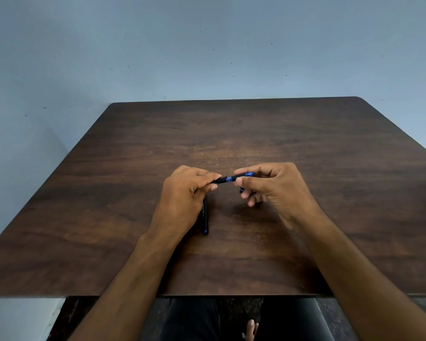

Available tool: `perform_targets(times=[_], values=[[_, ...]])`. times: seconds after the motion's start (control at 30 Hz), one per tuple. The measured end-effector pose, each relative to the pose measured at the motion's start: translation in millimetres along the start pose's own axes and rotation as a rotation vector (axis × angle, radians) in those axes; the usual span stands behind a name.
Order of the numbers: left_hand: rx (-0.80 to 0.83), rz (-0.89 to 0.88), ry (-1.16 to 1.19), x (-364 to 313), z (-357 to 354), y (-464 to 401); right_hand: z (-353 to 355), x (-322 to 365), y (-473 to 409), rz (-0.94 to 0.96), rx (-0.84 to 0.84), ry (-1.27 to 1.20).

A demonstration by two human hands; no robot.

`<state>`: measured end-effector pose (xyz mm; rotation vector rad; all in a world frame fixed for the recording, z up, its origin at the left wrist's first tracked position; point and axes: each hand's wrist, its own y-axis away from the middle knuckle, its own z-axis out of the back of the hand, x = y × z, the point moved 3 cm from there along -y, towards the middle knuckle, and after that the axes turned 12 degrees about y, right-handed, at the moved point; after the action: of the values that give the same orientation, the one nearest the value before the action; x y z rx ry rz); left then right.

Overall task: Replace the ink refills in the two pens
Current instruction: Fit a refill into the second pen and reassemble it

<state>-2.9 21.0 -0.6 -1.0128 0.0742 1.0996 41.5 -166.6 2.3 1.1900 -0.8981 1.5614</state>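
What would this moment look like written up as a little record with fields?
Setting: a person seated at a dark wooden table
Left hand: pinches the black end of a pen
Right hand: pinches the blue end of the same pen
Held pen: level above the table, between both hands
Second pen: black, lying on the table, partly hidden under the left hand
Refills: none plainly visible
Stage: first pen being worked on, second untouched

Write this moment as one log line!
left hand: grips pen | right hand: pinches pen | second pen: on table
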Motion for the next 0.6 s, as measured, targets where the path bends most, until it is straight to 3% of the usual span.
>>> perform_targets(times=[0.4,0.6], values=[[0.016,0.039,-0.008,1,0,1,-2,-4,0,-0.007,-0.013,0.09],[-0.007,0.049,-0.017,1,2,1,12,5,8,0.049,-0.098,0.085]])
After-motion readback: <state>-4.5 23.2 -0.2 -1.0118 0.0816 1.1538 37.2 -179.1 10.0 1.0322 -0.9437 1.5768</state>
